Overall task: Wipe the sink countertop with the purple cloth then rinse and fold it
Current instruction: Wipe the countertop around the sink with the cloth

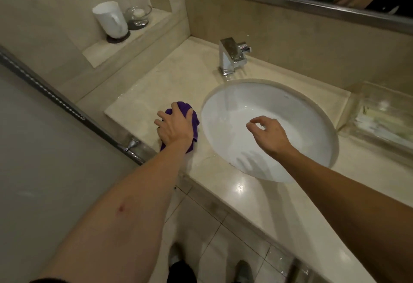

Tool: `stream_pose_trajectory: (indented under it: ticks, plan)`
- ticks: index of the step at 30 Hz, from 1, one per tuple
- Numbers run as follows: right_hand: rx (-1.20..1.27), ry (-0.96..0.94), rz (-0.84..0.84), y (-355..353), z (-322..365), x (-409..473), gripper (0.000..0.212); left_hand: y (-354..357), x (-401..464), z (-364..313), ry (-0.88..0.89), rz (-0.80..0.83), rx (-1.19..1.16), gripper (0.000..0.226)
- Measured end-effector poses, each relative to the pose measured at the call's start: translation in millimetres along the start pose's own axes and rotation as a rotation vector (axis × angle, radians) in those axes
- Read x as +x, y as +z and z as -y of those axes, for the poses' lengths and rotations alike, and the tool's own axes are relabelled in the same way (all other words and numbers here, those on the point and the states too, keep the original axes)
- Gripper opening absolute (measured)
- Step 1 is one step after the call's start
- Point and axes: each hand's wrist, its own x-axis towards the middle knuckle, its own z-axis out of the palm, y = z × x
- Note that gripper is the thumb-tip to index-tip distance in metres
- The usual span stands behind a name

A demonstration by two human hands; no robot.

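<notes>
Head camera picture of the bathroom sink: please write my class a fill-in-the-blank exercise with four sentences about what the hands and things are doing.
1. The left hand presses a ____ cloth on the countertop.
2. The right hand hovers empty over the ____.
3. The tap stands ____ the sink.
4. The white mug rests on a ____ beside a glass bowl.

Missing words: purple; sink; behind; ledge

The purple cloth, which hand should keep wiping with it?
The left hand: it already presses the purple cloth on the countertop. The right hand hovers empty over the sink.
</notes>
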Motion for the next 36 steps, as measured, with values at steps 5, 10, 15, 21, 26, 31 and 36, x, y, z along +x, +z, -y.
stream_pose_trajectory:
  ticks: [5,10,15,21,26,31,36]
  plan:
    - [0.013,-0.043,0.065,28,18,-1,0.039,-13,18,56,-0.1,-0.037,0.073,0.06]
    - [0.0,-0.078,0.111,49,18,-3,0.037,11,11,88,-0.131,0.002,0.128,0.059]
    - [0.0,-0.035,0.112,49,9,-1,0.038,24,-11,72,-0.129,0.01,0.128,0.06]
    - [0.025,-0.016,0.075,34,2,3,0.038,41,-54,22,-0.131,0.036,0.189,0.056]
    - [0.037,0.006,0.052,17,-7,7,0.037,54,-72,-6,-0.095,0.043,0.235,0.055]
    - [0.028,0.013,0.027,4,-17,12,0.036,56,-81,-35,-0.036,0.082,0.259,0.054]
    - [-0.017,-0.037,0.005,0,-24,17,0.035,60,-82,-70,0.275,0.201,0.336,0.051]
